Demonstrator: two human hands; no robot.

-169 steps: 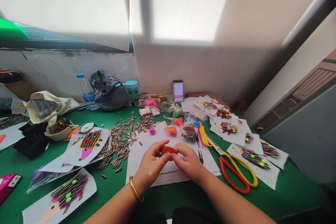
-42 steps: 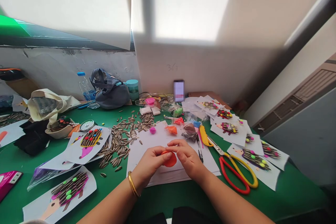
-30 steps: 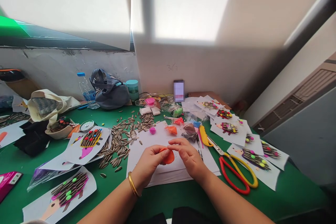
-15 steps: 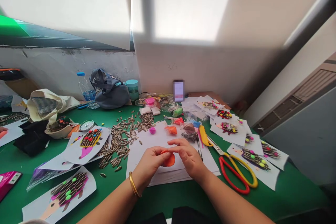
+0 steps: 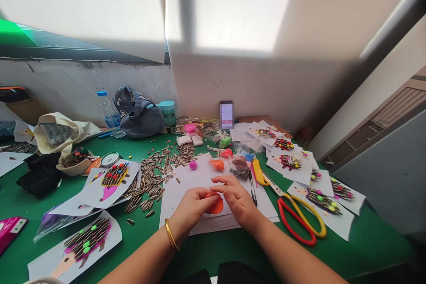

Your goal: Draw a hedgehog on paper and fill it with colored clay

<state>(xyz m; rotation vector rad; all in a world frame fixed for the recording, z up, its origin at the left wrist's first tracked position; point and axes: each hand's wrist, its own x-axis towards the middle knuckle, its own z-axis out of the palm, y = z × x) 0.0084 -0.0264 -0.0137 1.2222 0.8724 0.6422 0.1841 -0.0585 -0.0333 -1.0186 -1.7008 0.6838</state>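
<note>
My left hand [image 5: 190, 209] pinches a flattened piece of orange clay [image 5: 217, 205] between thumb and fingers. My right hand [image 5: 240, 202] is beside it with its fingers stretched out, their tips reaching over the top edge of the clay and the left fingertips. Below both hands lies a stack of white paper [image 5: 186, 182]. On the paper are a small magenta ball [image 5: 193, 165], an orange clay lump in plastic [image 5: 218, 164], a bagged brown clay lump [image 5: 240, 166] and a pen [image 5: 253, 191].
Sunflower seeds [image 5: 151, 184] are spread left of the paper. Red-and-yellow scissors [image 5: 296, 213] lie at right, near a yellow-handled tool [image 5: 258, 172]. Hedgehog pictures [image 5: 88, 239] lie on both sides. A phone [image 5: 226, 115], blue bag [image 5: 141, 117] and bottle [image 5: 108, 111] stand behind.
The orange clay has turned and shifted slightly in my left fingers. My right fingers have moved slightly along its edge. Another person's fingers at the far left have left the view.
</note>
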